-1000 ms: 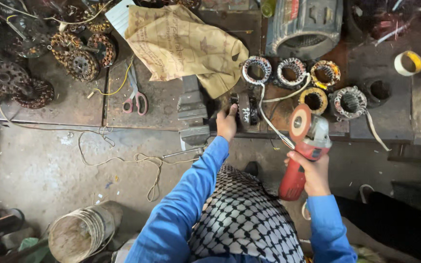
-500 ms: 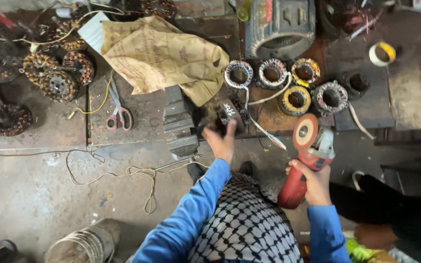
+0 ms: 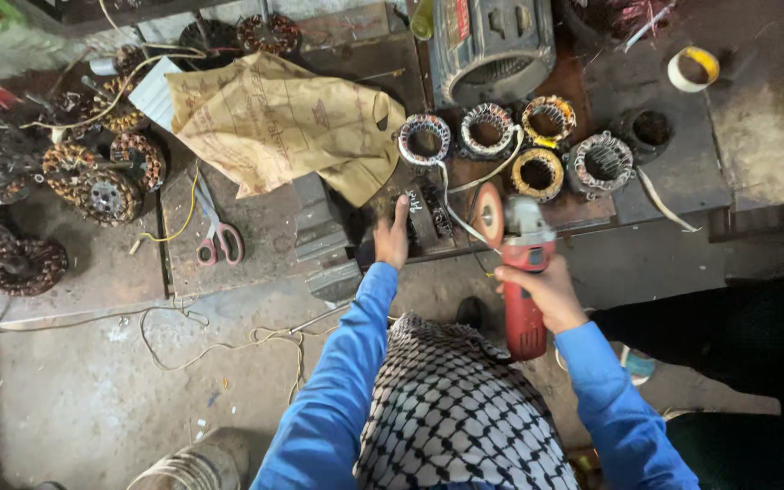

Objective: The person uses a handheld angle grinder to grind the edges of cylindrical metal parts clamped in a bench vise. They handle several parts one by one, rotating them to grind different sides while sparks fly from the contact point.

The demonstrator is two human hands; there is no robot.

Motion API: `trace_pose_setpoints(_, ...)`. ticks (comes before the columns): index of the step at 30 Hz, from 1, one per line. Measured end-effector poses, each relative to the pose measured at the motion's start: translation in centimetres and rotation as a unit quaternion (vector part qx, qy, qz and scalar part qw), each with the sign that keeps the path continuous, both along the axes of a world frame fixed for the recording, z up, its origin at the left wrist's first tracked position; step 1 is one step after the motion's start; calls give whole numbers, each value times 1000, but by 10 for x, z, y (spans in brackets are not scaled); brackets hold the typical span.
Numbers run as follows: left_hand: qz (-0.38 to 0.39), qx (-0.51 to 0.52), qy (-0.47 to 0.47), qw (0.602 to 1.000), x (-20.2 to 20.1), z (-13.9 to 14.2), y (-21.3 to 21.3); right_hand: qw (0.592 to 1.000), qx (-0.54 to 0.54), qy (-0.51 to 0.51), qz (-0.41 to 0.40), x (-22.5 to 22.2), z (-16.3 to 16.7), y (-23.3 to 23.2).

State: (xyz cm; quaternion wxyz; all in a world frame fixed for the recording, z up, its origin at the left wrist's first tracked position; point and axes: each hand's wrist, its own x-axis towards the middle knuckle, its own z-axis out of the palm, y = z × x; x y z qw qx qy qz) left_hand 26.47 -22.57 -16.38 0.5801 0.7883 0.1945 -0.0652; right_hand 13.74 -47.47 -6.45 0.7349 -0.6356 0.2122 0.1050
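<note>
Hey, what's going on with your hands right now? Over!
Right hand grips red angle grinder. Left hand pressing dark stator piece on bench. White cord lies beside the disc.

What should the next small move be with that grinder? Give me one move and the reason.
Probably lower the red angle grinder so its disc meets the stator piece at the bench edge. The right hand holds the grinder just beside it, apart from it, while the left hand already steadies the piece.

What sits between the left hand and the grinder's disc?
In the head view, a white wire and a small dark wound part lie between the left hand and the red angle grinder's disc.
</note>
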Motion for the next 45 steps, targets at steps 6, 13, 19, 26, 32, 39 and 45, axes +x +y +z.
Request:
trace_pose_setpoints(6, 73, -27, -38, 996, 11, -8, -13, 997, -10, 26, 66, 22, 2, 15)
trace_pose_setpoints(13, 97, -4, -40, 994, 6, -16, -23, 992, -15, 47, 114, 47, 8, 32)
trace_pose_setpoints(19, 120, -10, -72, 990, 2, -20, -29, 988, -40, 87, 120, 60, 7, 39)
trace_pose_setpoints(26, 110, -25, -81, 990, -3, -18, -38, 981, -61, 140, 122, 70, 6, 38)
trace_pose_setpoints(32, 104, -12, -105, 989, -7, -16, -43, 980, -92, 128, 123, 67, 5, 33)
trace_pose_setpoints(39, 113, -10, -112, 987, -11, -14, -48, 980, -102, 143, 91, 63, -18, 24)
trace_pose_setpoints(45, 125, -15, -152, 980, -13, -4, -48, 972, -133, 155, 114, 57, -30, 16)
